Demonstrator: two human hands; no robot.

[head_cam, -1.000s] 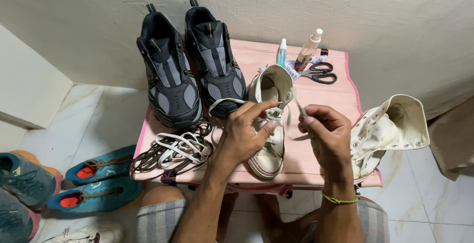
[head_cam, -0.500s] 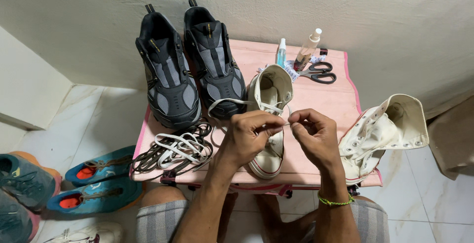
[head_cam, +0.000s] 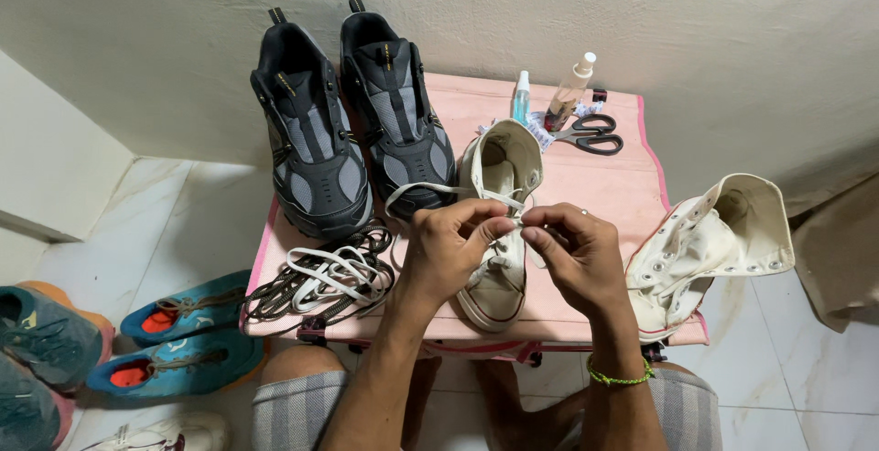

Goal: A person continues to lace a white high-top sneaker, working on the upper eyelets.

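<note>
Two hands are held over a white shoe (head_cam: 499, 272) standing on the pink counter (head_cam: 604, 185). The left hand (head_cam: 449, 249) and the right hand (head_cam: 572, 254) each have their grip pinched together on the white lace (head_cam: 430, 191), which is looped out from the shoe's eyelets towards the black shoes (head_cam: 352, 121). A second white shoe (head_cam: 714, 245) is lying on its side at the counter's right edge. A tangle of loose laces (head_cam: 320, 277) is seen beside the left hand. Scissors (head_cam: 591, 133) and two small bottles (head_cam: 549, 94) are set at the back. Blue shoes (head_cam: 174, 336) are lying on the floor.
</note>
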